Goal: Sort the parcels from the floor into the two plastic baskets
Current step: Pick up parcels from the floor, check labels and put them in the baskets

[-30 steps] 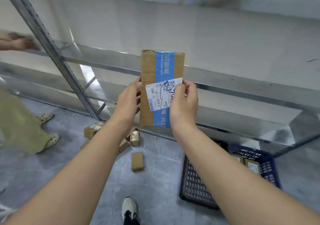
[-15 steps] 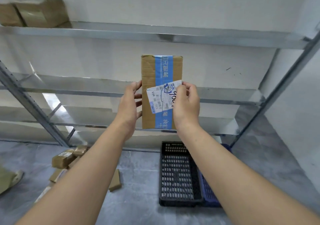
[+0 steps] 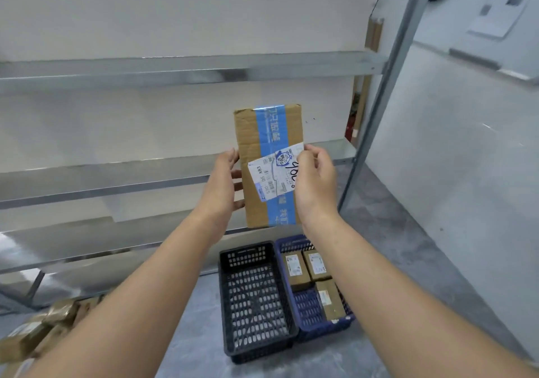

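the person is holding a flat cardboard parcel (image 3: 253,150) upright in the air, in front of the metal shelves (image 3: 175,70) and above the two baskets. the left hand (image 3: 223,183) is gripping the left edge of the parcel, and its fingers (image 3: 239,186) are slightly spread and curling onto the front face. the right hand (image 3: 316,182) is gripping the right edge, with thumb and fingers pinching the parcel just where the white label (image 3: 269,178) is ending. a blue tape strip (image 3: 269,127) is running down the middle of the parcel, under the label. on the floor (image 3: 198,337) below, the black basket (image 3: 246,247) and the blue basket (image 3: 307,309) are standing side by side and touching. the blue basket is carrying three small parcels (image 3: 296,269). some loose parcels (image 3: 35,331), blurred, are lying on the floor at the lower left, well apart from the baskets.
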A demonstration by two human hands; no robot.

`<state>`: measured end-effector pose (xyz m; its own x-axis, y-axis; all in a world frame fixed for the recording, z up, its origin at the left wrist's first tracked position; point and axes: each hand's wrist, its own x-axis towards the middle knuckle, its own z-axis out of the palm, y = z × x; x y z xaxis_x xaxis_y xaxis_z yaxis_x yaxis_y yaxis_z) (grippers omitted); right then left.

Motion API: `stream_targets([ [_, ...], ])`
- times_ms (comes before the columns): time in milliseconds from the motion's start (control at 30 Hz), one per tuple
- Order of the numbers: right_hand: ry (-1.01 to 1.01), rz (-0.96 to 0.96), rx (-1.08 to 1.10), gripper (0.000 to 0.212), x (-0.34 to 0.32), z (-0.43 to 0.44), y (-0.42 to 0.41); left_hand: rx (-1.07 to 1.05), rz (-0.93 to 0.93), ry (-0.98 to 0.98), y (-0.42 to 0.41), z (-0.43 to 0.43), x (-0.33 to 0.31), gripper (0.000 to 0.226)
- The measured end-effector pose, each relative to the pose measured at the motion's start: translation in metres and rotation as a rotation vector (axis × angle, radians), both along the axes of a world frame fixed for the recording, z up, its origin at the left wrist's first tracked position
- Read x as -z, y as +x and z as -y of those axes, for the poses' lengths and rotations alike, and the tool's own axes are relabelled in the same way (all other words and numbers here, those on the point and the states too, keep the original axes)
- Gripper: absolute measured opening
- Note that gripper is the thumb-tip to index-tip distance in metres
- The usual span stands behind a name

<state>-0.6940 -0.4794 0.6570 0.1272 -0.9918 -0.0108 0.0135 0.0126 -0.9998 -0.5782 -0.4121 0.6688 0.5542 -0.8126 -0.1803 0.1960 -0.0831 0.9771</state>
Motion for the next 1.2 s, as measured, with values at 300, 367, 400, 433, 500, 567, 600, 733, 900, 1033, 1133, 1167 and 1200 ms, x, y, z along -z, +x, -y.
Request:
stream_targets([
  [300,0.066,0.005,-0.119,0.043,0.028,0.117,-0.101,-0.102,-0.035,0.080,-0.115,0.114,0.020,0.052],
  [367,0.079,0.013,-0.143,0.036,0.034,0.142,-0.117,-0.115,-0.035,0.093,-0.134,0.134,0.024,0.053],
  [400,0.090,0.020,-0.147,0.035,0.038,0.153,-0.124,-0.122,-0.039,0.096,-0.141,0.143,0.027,0.052],
  [433,0.096,0.023,-0.151,0.035,0.043,0.163,-0.130,-0.130,-0.047,0.102,-0.146,0.152,0.030,0.051],
  [500,0.103,0.014,-0.162,0.036,0.051,0.179,-0.137,-0.134,-0.057,0.118,-0.151,0.165,0.037,0.049],
  [567,0.119,-0.008,-0.166,0.042,0.060,0.191,-0.140,-0.106,-0.062,0.141,-0.152,0.179,0.047,0.051],
  [600,0.129,-0.022,-0.162,0.046,0.065,0.197,-0.140,-0.096,-0.069,0.153,-0.150,0.185,0.054,0.052],
  [733,0.159,-0.071,-0.116,0.035,0.093,0.220,-0.135,-0.052,-0.092,0.205,-0.137,0.212,0.088,0.053],
  [900,0.227,-0.169,-0.074,0.020,0.138,0.249,-0.123,0.004,-0.171,0.282,-0.115,0.245,0.134,0.050],
  [1033,0.287,-0.223,-0.042,0.017,0.169,0.267,-0.116,0.065,-0.191,0.338,-0.103,0.262,0.165,0.055],
  [1133,0.325,-0.260,-0.049,0.024,0.195,0.275,-0.115,0.078,-0.206,0.413,-0.101,0.275,0.188,0.056],
  [1167,0.355,-0.276,-0.062,0.033,0.204,0.277,-0.115,0.077,-0.206,0.442,-0.102,0.279,0.196,0.057],
  [1200,0.388,-0.292,-0.074,0.046,0.213,0.280,-0.115,0.064,-0.208,0.464,-0.104,0.284,0.204,0.058],
])
